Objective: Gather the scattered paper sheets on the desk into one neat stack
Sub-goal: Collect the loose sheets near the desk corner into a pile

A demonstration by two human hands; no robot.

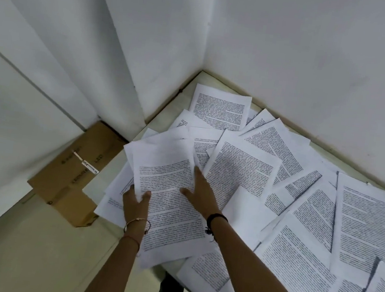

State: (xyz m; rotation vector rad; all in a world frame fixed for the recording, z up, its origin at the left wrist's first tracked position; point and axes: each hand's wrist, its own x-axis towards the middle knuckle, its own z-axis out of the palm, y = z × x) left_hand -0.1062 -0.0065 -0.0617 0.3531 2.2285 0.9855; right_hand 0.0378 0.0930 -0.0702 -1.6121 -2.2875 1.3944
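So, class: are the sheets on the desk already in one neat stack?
No, the sheets lie scattered and overlapping across the desk.

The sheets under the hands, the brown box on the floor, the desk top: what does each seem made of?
The sheets: thin matte white paper, black print; they flex and curl where the left hand grips them. The box: brown cardboard, dull finish, a taped seam on top. The desk top: smooth pale cream surface, possibly laminate; the look leaves it open.
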